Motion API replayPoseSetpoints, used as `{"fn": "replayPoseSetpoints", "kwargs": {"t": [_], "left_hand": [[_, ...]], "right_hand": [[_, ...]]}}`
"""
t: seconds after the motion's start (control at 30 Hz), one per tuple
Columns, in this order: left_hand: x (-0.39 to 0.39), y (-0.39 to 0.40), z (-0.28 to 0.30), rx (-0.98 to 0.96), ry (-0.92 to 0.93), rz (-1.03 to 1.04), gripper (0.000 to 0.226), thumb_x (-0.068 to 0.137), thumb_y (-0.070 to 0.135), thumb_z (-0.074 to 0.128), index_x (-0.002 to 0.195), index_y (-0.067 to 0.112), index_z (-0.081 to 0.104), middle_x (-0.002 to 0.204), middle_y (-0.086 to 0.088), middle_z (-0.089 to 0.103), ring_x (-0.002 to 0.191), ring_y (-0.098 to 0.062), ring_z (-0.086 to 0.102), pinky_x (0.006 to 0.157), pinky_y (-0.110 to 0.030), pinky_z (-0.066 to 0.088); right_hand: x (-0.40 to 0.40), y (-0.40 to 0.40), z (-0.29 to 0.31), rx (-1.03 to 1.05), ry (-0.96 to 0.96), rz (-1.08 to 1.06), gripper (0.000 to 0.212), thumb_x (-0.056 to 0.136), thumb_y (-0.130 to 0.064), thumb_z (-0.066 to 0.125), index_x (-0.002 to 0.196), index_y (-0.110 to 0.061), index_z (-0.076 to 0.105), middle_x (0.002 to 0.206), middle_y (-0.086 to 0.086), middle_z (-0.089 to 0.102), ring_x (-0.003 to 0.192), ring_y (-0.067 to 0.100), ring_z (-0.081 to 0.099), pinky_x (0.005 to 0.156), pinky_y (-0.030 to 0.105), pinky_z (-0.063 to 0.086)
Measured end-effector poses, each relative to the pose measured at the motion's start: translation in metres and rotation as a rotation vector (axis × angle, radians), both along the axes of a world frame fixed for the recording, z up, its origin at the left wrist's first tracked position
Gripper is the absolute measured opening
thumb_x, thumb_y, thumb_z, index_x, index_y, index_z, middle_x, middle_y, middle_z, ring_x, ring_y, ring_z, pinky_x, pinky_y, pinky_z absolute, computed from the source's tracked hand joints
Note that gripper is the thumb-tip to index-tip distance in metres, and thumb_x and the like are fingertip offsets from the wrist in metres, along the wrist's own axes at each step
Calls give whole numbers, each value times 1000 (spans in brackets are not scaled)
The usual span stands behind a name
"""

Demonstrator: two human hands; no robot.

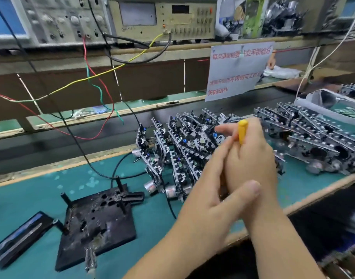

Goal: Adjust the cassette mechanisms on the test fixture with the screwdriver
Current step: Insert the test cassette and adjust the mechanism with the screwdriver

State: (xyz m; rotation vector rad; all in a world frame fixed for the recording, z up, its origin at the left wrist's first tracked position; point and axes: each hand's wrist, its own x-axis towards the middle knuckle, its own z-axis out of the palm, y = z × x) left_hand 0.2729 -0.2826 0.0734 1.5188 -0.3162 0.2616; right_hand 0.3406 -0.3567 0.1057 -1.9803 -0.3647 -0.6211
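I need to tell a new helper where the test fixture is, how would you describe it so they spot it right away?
On the green bench mat, look left of the upright cassette mechanisms. The test fixture is the flat black plate with posts sticking up and a black cable running to it, nothing loaded on it.

Yellow screwdriver (242,132) between clasped hands

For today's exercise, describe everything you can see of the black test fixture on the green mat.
The test fixture is a flat black plate, scuffed and pitted with holes, lying on the green mat. Several upright black pegs rise from it, and a clamp-like block sits at its far edge. No cassette mechanism is on it; neither hand touches it.
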Motion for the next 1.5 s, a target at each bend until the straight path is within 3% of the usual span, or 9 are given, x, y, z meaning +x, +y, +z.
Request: {"fn": "replayPoseSetpoints", "kwargs": {"t": [0.13, 0.27, 0.43, 0.6, 0.8, 1.0, 1.2, 1.37, 1.5], "left_hand": [[-50, 77, -12, -72, 149, 414, 73, 65, 56, 74, 133, 60, 49, 137, 32, 56, 127, 5, 55, 108, -38, 49], [-105, 141, -27, -5, 249, 746, 69, 59, 67, 68, 126, 56, 57, 127, 26, 65, 110, -3, 65, 101, -50, 52], [-198, 251, -47, 495, 255, 1311, 59, 79, 58, 67, 133, 36, 58, 130, 32, 58, 122, 10, 50, 103, -11, 34], [-263, 358, -68, 809, 510, 1745, 89, 75, 33, 88, 148, 4, 44, 162, -16, 29, 152, -32, 22, 124, -54, 18], [-280, 415, -106, 640, 700, 1787, 107, 66, 53, 90, 154, 33, 32, 167, -14, 5, 153, -36, 6, 120, -63, 13], [-280, 412, -114, 413, 383, 1841, 81, 66, 29, 95, 130, 39, 46, 155, -12, 28, 134, -21, 37, 109, -39, 32], [-264, 320, -114, 547, -21, 1777, 91, 63, 16, 95, 133, 47, 45, 161, -6, 15, 140, -12, 36, 109, -17, 34], [-214, 256, -90, 606, -280, 1388, 89, 66, 31, 84, 143, 34, 40, 163, -12, 13, 150, -22, 26, 98, -62, 49], [-185, 246, -65, 654, -424, 1226, 100, 69, 20, 90, 150, 25, 32, 163, -18, 10, 151, -27, 26, 109, -46, 45]], "right_hand": [[-51, 91, -13, -3, 284, 463, 19, 93, -21, 46, 112, -26, 46, 113, -3, 68, 94, 27, 64, 80, 39, 52], [-89, 158, -36, -324, 325, 695, 19, 97, -28, 50, 113, -29, 40, 101, -4, 66, 91, 26, 60, 76, 38, 46], [-117, 191, -56, -291, 401, 851, 16, 97, -35, 59, 102, -31, 44, 126, -18, 65, 104, 10, 65, 92, 38, 51], [-129, 201, -63, -241, 468, 907, 14, 97, -31, 60, 96, -22, 49, 121, -33, 60, 105, 3, 64, 94, 41, 53], [-137, 210, -58, -262, 444, 866, 12, 98, -29, 58, 97, -22, 49, 118, -29, 61, 96, 13, 68, 89, 42, 54], [-149, 222, -61, -246, 457, 903, 24, 97, -23, 58, 83, -24, 38, 114, -24, 65, 97, 19, 68, 89, 44, 54], [-162, 245, -66, -147, 544, 1014, 28, 95, -32, 65, 81, -27, 41, 112, -18, 70, 90, -10, 64, 68, 6, 42], [-164, 249, -55, -183, 684, 1113, 71, 48, -78, 73, 92, -28, 51, 109, -16, 69, 101, 2, 67, 91, 35, 54], [-139, 230, -34, -135, 672, 1155, 66, 38, -76, 82, 83, -39, 51, 85, -22, 65, 83, 4, 61, 77, 36, 50]]}}
